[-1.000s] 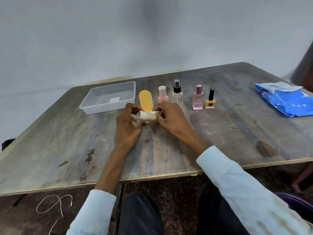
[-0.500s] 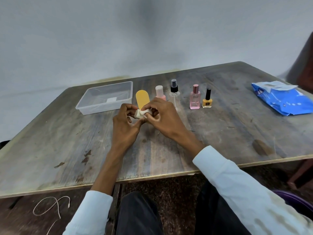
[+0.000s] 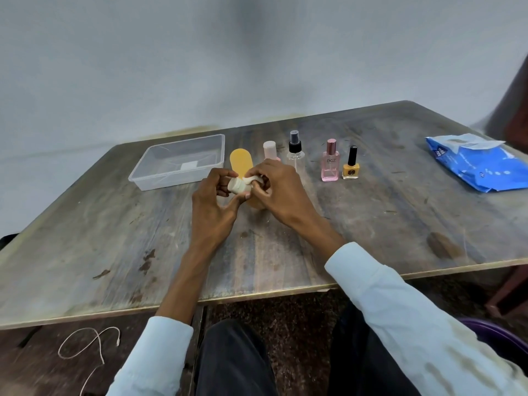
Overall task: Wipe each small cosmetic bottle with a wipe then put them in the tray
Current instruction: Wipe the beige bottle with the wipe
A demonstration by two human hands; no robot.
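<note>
Both hands are meeting above the table's (image 3: 85,238) middle — the left hand (image 3: 213,207) is curling its fingers round a small white bottle (image 3: 237,186) lying sideways; the right hand (image 3: 281,190) is pinching a white wipe (image 3: 252,180) against it; bare wood is lying open on the near side; the clear tray (image 3: 148,178) is sitting far left, just beside an orange bottle (image 3: 241,162) — partly hidden by the hands.
</note>
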